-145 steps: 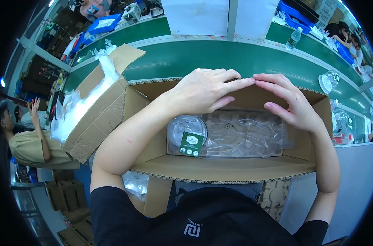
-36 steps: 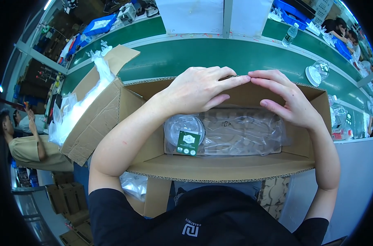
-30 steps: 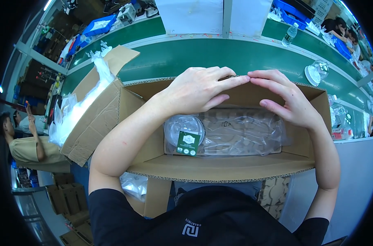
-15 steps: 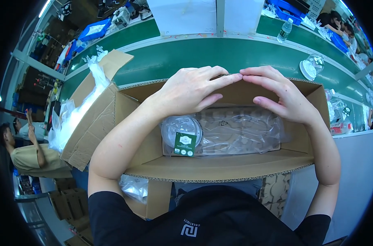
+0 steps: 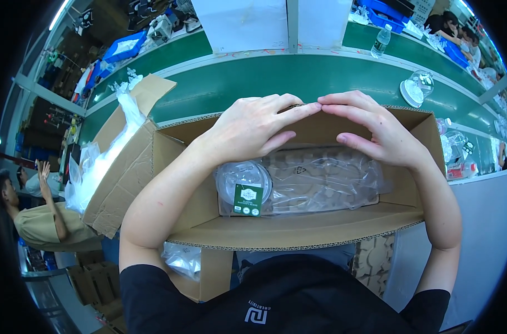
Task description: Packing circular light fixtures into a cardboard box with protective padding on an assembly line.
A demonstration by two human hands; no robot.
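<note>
An open cardboard box (image 5: 298,236) lies in front of me between my forearms. Over its far rim rests my left hand (image 5: 256,125), fingers stretched out and thumb apart inside the box. My right hand (image 5: 378,128) mirrors it on the same rim, its thumb also apart from the fingers; the index fingertips meet near the middle. Inside the box, a round clear plastic container (image 5: 239,172) with a green label card (image 5: 248,199) sits at the left. Beside it is a moulded brown pulp tray (image 5: 326,178) under clear plastic film. Neither hand touches these.
Another carton (image 5: 125,181) with white plastic bags stands at the left. On the green bench (image 5: 231,83) beyond are a water bottle (image 5: 381,42) and a clear dome (image 5: 414,92). Below, a carton (image 5: 215,273) holds clear bags. A person (image 5: 39,222) is at the far left.
The whole view has shifted slightly; my hands keep the same pose on the rim. The person at the left has changed the position of their hands.
</note>
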